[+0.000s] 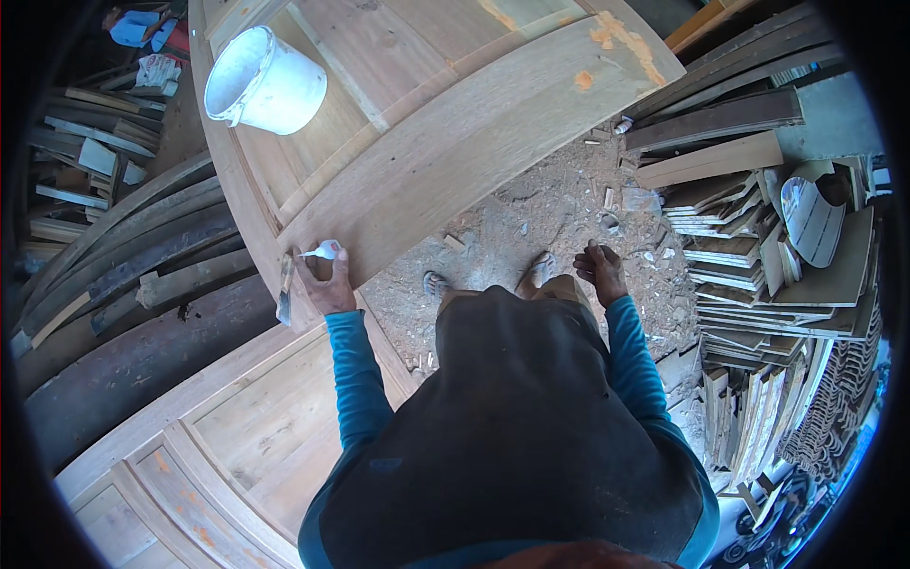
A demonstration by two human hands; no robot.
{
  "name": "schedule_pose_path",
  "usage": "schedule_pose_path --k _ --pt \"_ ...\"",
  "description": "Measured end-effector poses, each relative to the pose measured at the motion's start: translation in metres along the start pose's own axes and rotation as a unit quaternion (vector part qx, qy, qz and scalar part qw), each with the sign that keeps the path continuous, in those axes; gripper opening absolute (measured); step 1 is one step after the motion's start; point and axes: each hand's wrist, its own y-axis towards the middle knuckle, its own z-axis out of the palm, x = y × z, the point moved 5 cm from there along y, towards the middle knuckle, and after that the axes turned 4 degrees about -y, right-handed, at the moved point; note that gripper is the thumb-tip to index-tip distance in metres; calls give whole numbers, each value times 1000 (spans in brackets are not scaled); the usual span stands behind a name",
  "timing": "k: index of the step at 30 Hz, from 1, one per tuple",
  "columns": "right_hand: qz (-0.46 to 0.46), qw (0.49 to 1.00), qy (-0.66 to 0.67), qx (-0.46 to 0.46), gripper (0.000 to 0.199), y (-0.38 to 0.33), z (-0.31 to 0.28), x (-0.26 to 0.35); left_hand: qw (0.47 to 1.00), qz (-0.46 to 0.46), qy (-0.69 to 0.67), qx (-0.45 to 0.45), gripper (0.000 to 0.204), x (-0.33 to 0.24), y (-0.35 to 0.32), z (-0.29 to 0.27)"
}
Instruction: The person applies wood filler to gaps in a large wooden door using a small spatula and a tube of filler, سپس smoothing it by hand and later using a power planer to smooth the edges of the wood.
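Observation:
My left hand is at the near left corner of a pale wooden door panel, its thumb and fingers closed around a small white bottle with a narrow pointed tip toward the left. Right beside these fingers, at the panel's edge, lies a slim tool with a brown upper part and a pale flat end; its exact kind is unclear. My right hand hangs over the floor, away from the panel. Its fingers are curled together, and whatever they may hold is hidden.
A white bucket stands on the panel. Another framed wooden panel lies at lower left, near dark curved boards. Stacked boards line the right side. Debris covers the floor. A person is at far upper left.

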Motion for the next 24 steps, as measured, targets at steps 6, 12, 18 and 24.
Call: schedule_pose_path --k 6,12,18,24 --pt "-30 998 3 -62 54 18 -114 30 996 -43 39 -70 35 -18 6 22" --pt "-196 965 -161 -68 41 56 -110 133 995 -46 -9 -91 38 -53 -15 89" --pt "-495 790 -348 -98 32 59 -12 309 999 3 20 -44 35 -131 -23 202" --pt "-594 655 -449 -126 38 116 17 384 994 92 31 51 21 -212 -30 343"
